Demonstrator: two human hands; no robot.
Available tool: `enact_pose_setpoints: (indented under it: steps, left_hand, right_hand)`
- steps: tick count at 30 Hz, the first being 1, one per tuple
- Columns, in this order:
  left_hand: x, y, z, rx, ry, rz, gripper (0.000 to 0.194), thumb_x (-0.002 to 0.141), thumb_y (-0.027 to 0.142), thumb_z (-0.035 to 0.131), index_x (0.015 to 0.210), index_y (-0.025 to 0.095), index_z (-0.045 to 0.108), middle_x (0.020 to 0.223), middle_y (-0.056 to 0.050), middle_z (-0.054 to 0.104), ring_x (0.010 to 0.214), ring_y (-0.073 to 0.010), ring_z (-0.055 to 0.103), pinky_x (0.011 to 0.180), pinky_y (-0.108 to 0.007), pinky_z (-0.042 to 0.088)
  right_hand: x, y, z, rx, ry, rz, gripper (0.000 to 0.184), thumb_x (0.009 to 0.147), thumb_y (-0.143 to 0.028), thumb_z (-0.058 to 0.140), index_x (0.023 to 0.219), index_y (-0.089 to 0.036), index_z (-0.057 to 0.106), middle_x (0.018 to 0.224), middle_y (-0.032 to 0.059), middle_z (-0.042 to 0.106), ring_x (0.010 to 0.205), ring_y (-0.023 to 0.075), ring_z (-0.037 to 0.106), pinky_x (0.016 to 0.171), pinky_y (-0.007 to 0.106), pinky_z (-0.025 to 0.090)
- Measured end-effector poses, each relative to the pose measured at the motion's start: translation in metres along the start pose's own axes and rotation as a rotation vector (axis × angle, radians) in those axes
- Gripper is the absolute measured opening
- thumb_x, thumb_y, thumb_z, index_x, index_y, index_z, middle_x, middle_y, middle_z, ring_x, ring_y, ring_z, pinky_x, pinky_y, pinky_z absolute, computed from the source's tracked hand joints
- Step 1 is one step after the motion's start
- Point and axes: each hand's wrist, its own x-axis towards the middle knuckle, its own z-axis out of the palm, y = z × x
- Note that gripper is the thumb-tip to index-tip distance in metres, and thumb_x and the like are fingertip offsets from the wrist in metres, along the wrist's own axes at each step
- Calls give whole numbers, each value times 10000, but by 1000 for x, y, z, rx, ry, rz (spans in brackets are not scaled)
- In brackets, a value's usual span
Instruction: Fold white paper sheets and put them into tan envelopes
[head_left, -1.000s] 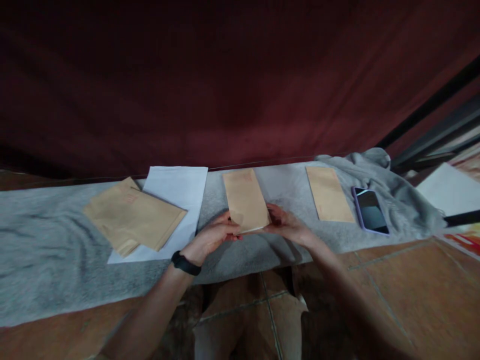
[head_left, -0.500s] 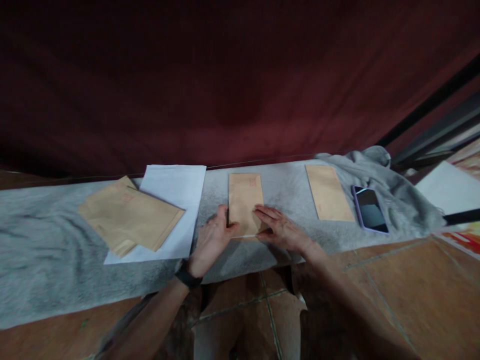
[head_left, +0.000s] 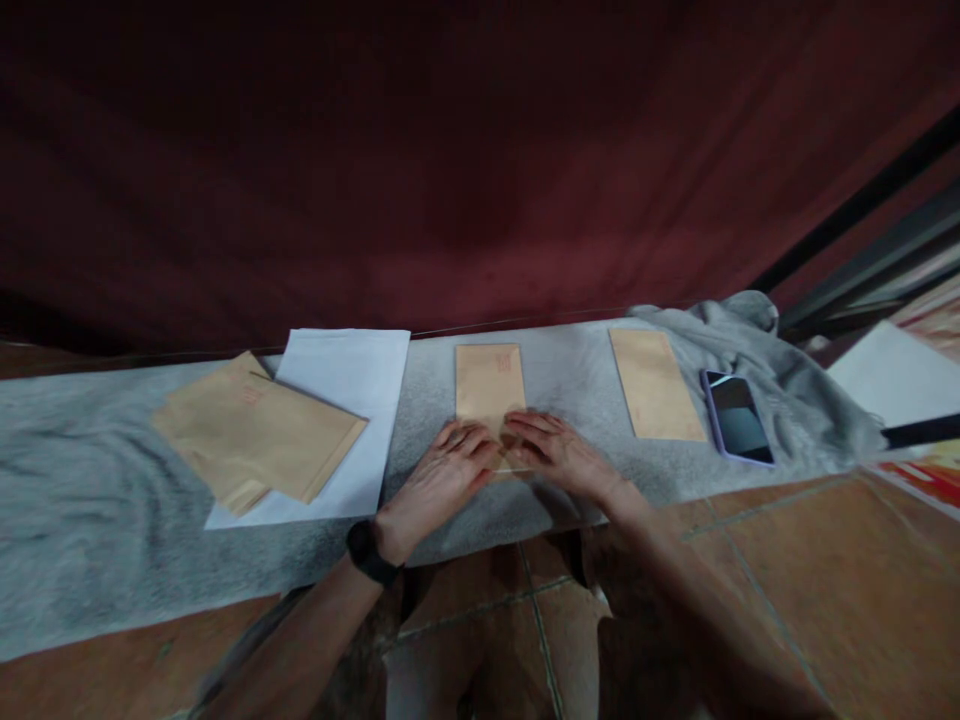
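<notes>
A brown paper envelope (head_left: 489, 380) with red print near its top right corner lies flat on a grey cloth in front of me. My left hand (head_left: 454, 465) rests over its lower left part, fingers stretched towards the middle and slightly blurred. On the lower right edge lies my right hand (head_left: 559, 455), its fingers laid out flat across the paper. Between the two hands a thin pale strip shows at the envelope's bottom edge. The fingertips of both hands are close together, and much of that lower end is hidden beneath them.
To the left, several brown envelopes (head_left: 285, 430) overlap white paper sheets (head_left: 345, 365). Another envelope (head_left: 658, 385) lies to the right, beside a phone (head_left: 739, 420) in a purple case. The grey cloth (head_left: 90, 500) bunches at the far right. A dark red curtain (head_left: 480, 200) hangs behind.
My left hand has moved from the envelope's left edge to the right, over its lower part, and its fingers now lie across the paper. The right hand has barely moved.
</notes>
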Motion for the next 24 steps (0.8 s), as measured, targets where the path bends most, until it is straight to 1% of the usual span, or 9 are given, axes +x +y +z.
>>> enact_pose_setpoints:
  steps: [2, 3, 5, 7, 9, 12, 18, 21, 24]
  left_hand:
    - [6, 1, -1, 34, -22, -23, 187, 962, 222, 544, 1090, 244, 679, 1159, -72, 681, 1193, -258, 599, 1179, -482, 325]
    - [10, 0, 0, 41, -3, -52, 191, 971, 246, 532, 1090, 229, 680, 1165, -85, 681, 1182, -264, 604, 1162, -485, 350]
    - [19, -5, 8, 47, 81, -108, 271, 985, 277, 501, 1186, 191, 659, 1298, -131, 643, 1270, -286, 564, 1157, -486, 368]
    - [29, -12, 19, 56, 157, -101, 405, 970, 252, 492, 1353, 154, 577, 1509, -162, 509, 1440, -297, 423, 1223, -490, 280]
    - [40, -18, 30, 91, 182, -125, 490, 972, 223, 438, 1452, 137, 495, 1594, -165, 419, 1506, -286, 335, 1256, -502, 207]
    - [56, -26, 40, 142, 192, -187, 539, 982, 226, 385, 1505, 108, 437, 1620, -168, 379, 1534, -273, 286, 1271, -490, 174]
    - [85, -38, 42, 179, 259, -205, 573, 980, 206, 342, 1544, 119, 390, 1634, -137, 362, 1547, -248, 250, 1276, -479, 163]
    - [95, -43, 43, 163, 287, -235, 569, 985, 205, 334, 1547, 142, 394, 1627, -121, 379, 1543, -243, 262, 1275, -480, 164]
    - [98, -44, 45, 160, 288, -265, 567, 986, 202, 326, 1545, 145, 402, 1628, -113, 380, 1543, -242, 263, 1278, -469, 158]
  right_hand:
    - [4, -1, 2, -12, 37, 23, 409, 1042, -335, 435, 1418, -255, 575, 1475, 69, 581, 1363, 212, 520, 1171, 440, 391]
    - [7, -1, 4, -30, 55, 38, 412, 1045, -313, 416, 1420, -246, 572, 1462, 72, 590, 1349, 212, 531, 1162, 433, 401]
    - [11, -2, 10, -82, 91, 74, 438, 1038, -279, 406, 1450, -216, 542, 1467, 92, 582, 1347, 227, 530, 1150, 433, 410]
    - [15, -3, 17, -139, 123, 94, 474, 1029, -259, 400, 1486, -186, 499, 1507, 119, 541, 1380, 248, 500, 1159, 448, 400]
    - [20, -3, 24, -183, 148, 94, 501, 1026, -254, 387, 1514, -168, 463, 1553, 132, 491, 1426, 258, 454, 1188, 465, 364]
    - [30, -4, 31, -223, 175, 94, 524, 1027, -259, 360, 1532, -142, 436, 1583, 129, 453, 1469, 255, 404, 1232, 465, 302]
    - [50, -4, 34, -270, 204, 137, 575, 984, -220, 367, 1547, -114, 410, 1605, 133, 416, 1489, 249, 379, 1249, 458, 271]
    - [59, -1, 36, -296, 204, 183, 576, 982, -211, 362, 1543, -89, 409, 1596, 148, 426, 1492, 251, 372, 1250, 452, 260]
    - [67, 7, 36, -287, 219, 197, 558, 988, -203, 357, 1533, -108, 431, 1594, 142, 432, 1496, 252, 367, 1248, 463, 255]
